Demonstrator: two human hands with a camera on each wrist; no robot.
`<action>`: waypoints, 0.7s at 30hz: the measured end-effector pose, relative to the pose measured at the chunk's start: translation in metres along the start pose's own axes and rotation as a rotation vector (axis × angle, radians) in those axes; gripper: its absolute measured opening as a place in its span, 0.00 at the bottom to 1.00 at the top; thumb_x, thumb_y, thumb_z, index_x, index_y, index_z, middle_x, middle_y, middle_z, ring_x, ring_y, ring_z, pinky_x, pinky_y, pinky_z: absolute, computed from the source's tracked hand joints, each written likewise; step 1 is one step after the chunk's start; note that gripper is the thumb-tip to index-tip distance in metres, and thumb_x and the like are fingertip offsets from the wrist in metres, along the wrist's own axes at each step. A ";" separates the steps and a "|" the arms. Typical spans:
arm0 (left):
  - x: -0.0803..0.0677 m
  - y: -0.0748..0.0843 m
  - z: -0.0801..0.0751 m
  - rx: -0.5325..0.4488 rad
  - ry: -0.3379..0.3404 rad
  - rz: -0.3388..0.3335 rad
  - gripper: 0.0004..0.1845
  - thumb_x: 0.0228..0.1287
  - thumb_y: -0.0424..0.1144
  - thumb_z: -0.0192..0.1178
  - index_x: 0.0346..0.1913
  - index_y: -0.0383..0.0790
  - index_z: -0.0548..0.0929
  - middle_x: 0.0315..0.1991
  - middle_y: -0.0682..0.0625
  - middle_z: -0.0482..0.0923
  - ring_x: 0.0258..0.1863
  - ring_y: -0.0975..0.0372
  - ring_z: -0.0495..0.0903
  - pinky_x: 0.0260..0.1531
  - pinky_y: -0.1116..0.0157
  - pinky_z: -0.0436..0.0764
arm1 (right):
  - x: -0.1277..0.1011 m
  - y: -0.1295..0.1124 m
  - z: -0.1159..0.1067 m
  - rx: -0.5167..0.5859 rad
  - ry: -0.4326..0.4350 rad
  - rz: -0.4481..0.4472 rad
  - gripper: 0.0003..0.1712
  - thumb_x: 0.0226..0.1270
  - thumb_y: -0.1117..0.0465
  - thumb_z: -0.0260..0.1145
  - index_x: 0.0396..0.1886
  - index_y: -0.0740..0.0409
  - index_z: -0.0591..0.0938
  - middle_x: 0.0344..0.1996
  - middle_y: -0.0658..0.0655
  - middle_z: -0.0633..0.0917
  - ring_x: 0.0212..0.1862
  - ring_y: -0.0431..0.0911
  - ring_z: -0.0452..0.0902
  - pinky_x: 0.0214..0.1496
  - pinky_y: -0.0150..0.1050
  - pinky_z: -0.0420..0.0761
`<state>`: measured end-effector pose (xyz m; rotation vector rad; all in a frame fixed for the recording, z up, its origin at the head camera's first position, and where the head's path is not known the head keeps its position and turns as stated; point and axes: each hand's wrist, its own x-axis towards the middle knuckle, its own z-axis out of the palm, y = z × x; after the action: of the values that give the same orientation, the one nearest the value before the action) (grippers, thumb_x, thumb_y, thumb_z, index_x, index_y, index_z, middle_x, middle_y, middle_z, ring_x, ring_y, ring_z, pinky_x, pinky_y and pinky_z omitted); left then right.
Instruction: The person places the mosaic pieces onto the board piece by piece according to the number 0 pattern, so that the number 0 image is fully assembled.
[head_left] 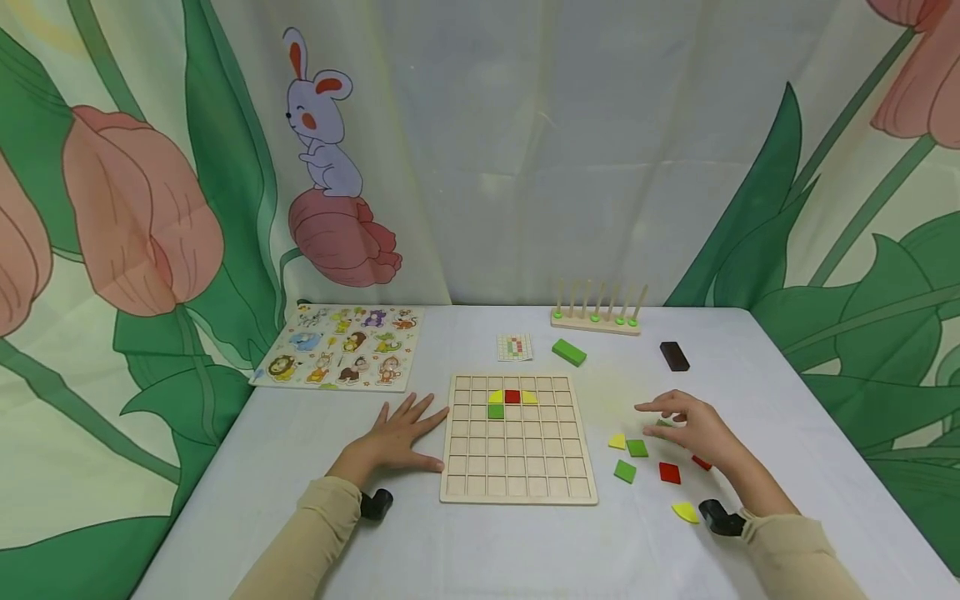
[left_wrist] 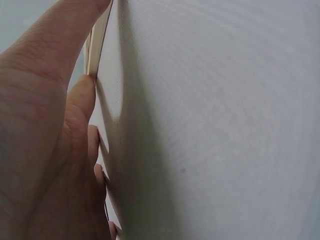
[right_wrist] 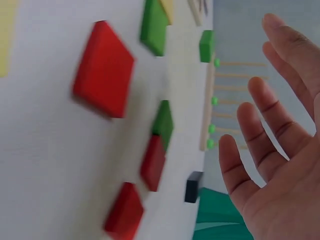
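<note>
A wooden grid board (head_left: 517, 467) lies in front of me, with a red tile (head_left: 512, 397), two yellow quarter-round tiles and a green tile (head_left: 496, 411) set near its top. My left hand (head_left: 401, 433) lies flat on the table, fingers spread, touching the board's left edge (left_wrist: 95, 45). My right hand (head_left: 690, 427) hovers open above the loose tiles to the right of the board and holds nothing. In the right wrist view its fingers (right_wrist: 270, 125) are straight, apart from the red tile (right_wrist: 103, 69) and the green tile (right_wrist: 163, 122) below them.
Loose tiles lie right of the board: yellow (head_left: 617, 441), green (head_left: 625, 472), red (head_left: 669, 472), yellow (head_left: 685, 512). Behind are a pattern card (head_left: 514, 347), a green block (head_left: 568, 352), a dark block (head_left: 674, 356), a peg rack (head_left: 596, 321) and an animal puzzle (head_left: 337, 346).
</note>
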<state>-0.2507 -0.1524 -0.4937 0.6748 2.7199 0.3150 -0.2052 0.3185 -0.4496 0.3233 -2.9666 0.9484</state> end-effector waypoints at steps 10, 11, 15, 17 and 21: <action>0.000 0.001 -0.001 -0.005 0.003 0.010 0.50 0.47 0.73 0.58 0.73 0.62 0.53 0.77 0.50 0.41 0.76 0.47 0.36 0.69 0.35 0.37 | -0.002 0.024 0.017 0.044 -0.079 0.071 0.23 0.54 0.54 0.72 0.51 0.52 0.84 0.43 0.56 0.78 0.39 0.45 0.68 0.32 0.28 0.71; -0.001 0.001 -0.001 -0.003 0.002 0.009 0.50 0.47 0.73 0.58 0.73 0.62 0.53 0.77 0.50 0.41 0.76 0.47 0.36 0.69 0.36 0.37 | -0.003 0.026 0.018 0.038 -0.082 0.064 0.22 0.54 0.54 0.72 0.51 0.52 0.84 0.42 0.55 0.78 0.40 0.45 0.68 0.33 0.28 0.71; -0.001 0.001 -0.001 -0.003 0.002 0.005 0.51 0.47 0.73 0.58 0.73 0.62 0.52 0.77 0.50 0.40 0.76 0.47 0.36 0.69 0.36 0.37 | -0.004 0.030 0.020 0.004 -0.080 0.038 0.21 0.53 0.56 0.73 0.48 0.51 0.85 0.40 0.53 0.78 0.44 0.46 0.68 0.37 0.30 0.71; -0.001 0.001 -0.001 -0.003 0.001 0.004 0.51 0.46 0.73 0.59 0.73 0.62 0.52 0.77 0.50 0.40 0.76 0.47 0.36 0.69 0.36 0.37 | -0.005 0.031 0.021 -0.011 -0.082 0.035 0.20 0.52 0.56 0.73 0.48 0.50 0.86 0.41 0.53 0.78 0.45 0.46 0.67 0.38 0.32 0.70; -0.001 0.001 -0.001 -0.005 0.004 0.006 0.51 0.46 0.73 0.58 0.73 0.63 0.52 0.77 0.50 0.41 0.76 0.47 0.36 0.69 0.36 0.37 | -0.005 0.033 0.022 -0.047 -0.103 0.036 0.20 0.51 0.54 0.74 0.46 0.48 0.86 0.42 0.54 0.77 0.45 0.46 0.65 0.38 0.34 0.66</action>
<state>-0.2496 -0.1525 -0.4918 0.6819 2.7205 0.3248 -0.2055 0.3326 -0.4867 0.3283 -3.0930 0.8908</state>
